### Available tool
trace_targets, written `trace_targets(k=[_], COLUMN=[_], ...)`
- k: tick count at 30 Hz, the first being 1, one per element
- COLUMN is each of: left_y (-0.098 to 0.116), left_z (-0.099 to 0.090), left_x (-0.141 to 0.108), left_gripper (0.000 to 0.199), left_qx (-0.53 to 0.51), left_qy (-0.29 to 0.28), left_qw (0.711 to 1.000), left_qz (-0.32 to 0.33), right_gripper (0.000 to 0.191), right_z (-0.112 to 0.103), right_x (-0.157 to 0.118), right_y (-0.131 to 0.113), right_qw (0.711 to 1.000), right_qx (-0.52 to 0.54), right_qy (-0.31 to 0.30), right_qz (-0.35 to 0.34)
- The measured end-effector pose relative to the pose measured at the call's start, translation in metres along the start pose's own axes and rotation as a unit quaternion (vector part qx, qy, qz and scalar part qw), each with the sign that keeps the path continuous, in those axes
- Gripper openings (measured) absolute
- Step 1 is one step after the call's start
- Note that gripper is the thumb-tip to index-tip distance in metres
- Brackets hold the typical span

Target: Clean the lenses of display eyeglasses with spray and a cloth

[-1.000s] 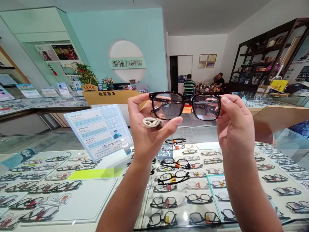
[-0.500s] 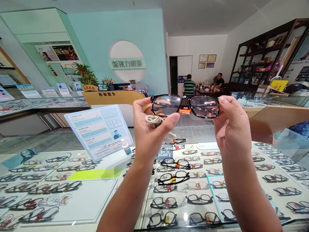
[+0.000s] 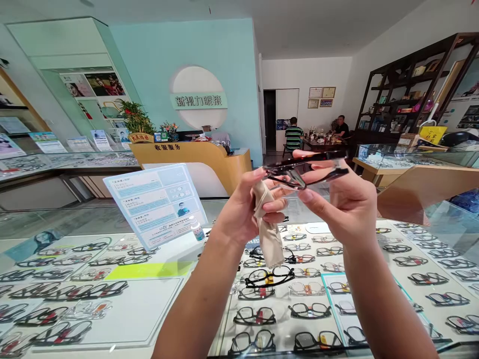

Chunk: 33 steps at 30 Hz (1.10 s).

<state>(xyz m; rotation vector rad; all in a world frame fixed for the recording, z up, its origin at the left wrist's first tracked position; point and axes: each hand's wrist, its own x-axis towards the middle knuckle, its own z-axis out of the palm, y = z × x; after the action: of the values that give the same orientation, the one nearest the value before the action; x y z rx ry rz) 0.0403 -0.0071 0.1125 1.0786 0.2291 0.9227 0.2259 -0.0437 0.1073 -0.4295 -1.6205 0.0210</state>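
A pair of dark-framed eyeglasses (image 3: 288, 163) is up in the air over the glass counter, turned and tilted so that its lenses show at a steep slant. My right hand (image 3: 348, 204) grips it, thumb below and fingers along the far side. Inside the curled fingers of my left hand (image 3: 239, 209) is a beige cloth (image 3: 270, 244), its loose end hanging down. The left thumb tip touches the left end of the eyeglasses; whether it pinches them is unclear. Below both hands, rows of eyeglasses (image 3: 254, 315) lie in the display counter.
A blue-white leaflet board (image 3: 157, 204) stands left of my arms, with a small bottle (image 3: 197, 230) beside it. Behind is a wooden reception desk (image 3: 235, 164). Two people sit far back at a table (image 3: 318, 143). Another glass case (image 3: 385, 154) stands at the right.
The eyeglasses have turned from facing me to a slanted, edge-on pose. My left hand has moved right, closer to my right hand, and the cloth now hangs down from it.
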Motion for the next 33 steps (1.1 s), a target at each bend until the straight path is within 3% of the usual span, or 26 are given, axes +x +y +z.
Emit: trace_targets(k=[6,13,15,17,20,22,25,28,30,33], left_y=[-0.004,-0.008,-0.012,-0.013,-0.005,0.009,0.031,0.045,0.048,0.048], left_z=[-0.002,0.000,-0.001,-0.007,-0.023,-0.033,-0.035,-0.022,-0.012,-0.006], left_x=[0.004,0.009,0.011,0.012,0.006,-0.005,-0.026,-0.044,-0.051,-0.058], left_gripper=[0.052,0.059,0.066,0.071,0.076,0.073,0.058,0.060,0.062,0.064], left_qx=[-0.076,-0.002,0.070,0.167,0.312,0.397,0.537,0.635,0.665,0.682], left_qy=[-0.031,-0.015,0.033,0.117,0.257,0.307,0.347,0.386,0.384,0.353], left_qw=[0.993,0.996,0.996,0.978,0.897,0.836,0.747,0.656,0.630,0.630], left_qz=[-0.090,-0.083,-0.045,0.034,0.177,0.223,0.182,0.130,0.118,0.116], right_gripper=[0.014,0.006,0.006,0.009,0.012,0.012,0.012,0.009,0.008,0.008], right_z=[-0.005,0.000,0.000,-0.003,-0.009,-0.011,-0.005,0.014,0.032,0.060], right_x=[0.002,0.000,-0.001,-0.001,0.001,0.003,0.002,-0.006,-0.015,-0.031], right_y=[-0.001,0.003,0.005,0.005,0.007,0.012,0.030,0.053,0.068,0.086], right_qw=[0.999,1.000,0.998,0.995,0.991,0.988,0.971,0.912,0.851,0.759], right_qx=[-0.024,-0.014,-0.022,-0.034,-0.060,-0.083,-0.133,-0.207,-0.244,-0.277], right_qy=[-0.020,0.013,0.043,0.071,0.054,-0.002,-0.141,-0.322,-0.442,-0.569], right_qz=[-0.026,0.010,0.036,0.068,0.111,0.130,0.141,0.145,0.145,0.153])
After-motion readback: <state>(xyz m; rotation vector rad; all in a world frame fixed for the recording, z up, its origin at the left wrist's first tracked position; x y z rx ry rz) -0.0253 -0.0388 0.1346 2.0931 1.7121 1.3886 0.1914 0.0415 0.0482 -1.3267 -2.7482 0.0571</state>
